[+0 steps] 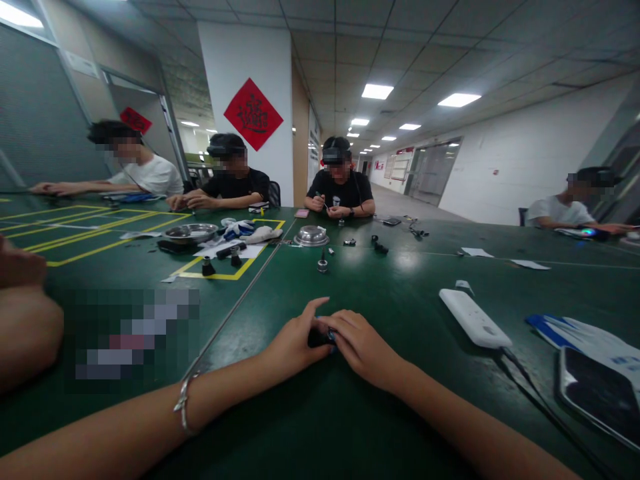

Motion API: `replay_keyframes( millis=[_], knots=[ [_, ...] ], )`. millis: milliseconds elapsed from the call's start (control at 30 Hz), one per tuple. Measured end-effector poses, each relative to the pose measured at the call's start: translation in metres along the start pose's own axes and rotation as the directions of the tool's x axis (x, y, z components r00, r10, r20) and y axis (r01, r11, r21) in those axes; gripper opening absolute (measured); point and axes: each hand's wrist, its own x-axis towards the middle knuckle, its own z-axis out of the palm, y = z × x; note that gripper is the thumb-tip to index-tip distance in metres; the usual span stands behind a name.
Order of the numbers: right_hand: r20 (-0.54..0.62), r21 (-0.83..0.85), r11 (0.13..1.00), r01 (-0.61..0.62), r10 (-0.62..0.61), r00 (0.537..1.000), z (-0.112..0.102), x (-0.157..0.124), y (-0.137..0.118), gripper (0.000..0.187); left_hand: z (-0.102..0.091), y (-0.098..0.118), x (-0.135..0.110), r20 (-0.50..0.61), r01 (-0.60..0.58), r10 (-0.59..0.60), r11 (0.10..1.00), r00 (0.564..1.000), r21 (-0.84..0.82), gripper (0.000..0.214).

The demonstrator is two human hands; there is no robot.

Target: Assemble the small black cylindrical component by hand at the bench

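Note:
My left hand (295, 340) and my right hand (360, 343) meet on the green table (400, 413) in front of me. Between their fingertips sits a small black object (319, 337) with a hint of blue at its right edge; both hands have their fingers curled round it. What it is cannot be made out. A silver bracelet (184, 403) hangs on my left wrist.
A white power bank (473, 318) with a black cable lies to the right, a phone (600, 393) and white-blue gloves (585, 337) beyond it. Small black parts (323, 265) and metal bowls (311, 235) lie mid-table. Several people sit at the far edge. Someone's arm (23, 313) rests at left.

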Motion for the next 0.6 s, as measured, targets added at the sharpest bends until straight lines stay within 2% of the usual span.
replay_keyframes(
  millis=[333, 600],
  knots=[
    [-0.031, 0.045, 0.993, -0.11, 0.112, 0.993, 0.008, 0.001, 0.003, 0.021, -0.002, 0.0, 0.0, 0.038, -0.031, 0.03, 0.999, 0.999, 0.035, 0.071],
    [-0.048, -0.026, 0.996, -0.082, 0.08, 0.996, 0.013, 0.0, 0.005, 0.023, -0.001, -0.002, 0.0, 0.052, -0.05, 0.05, 0.999, 0.997, 0.015, 0.068]
  ],
)
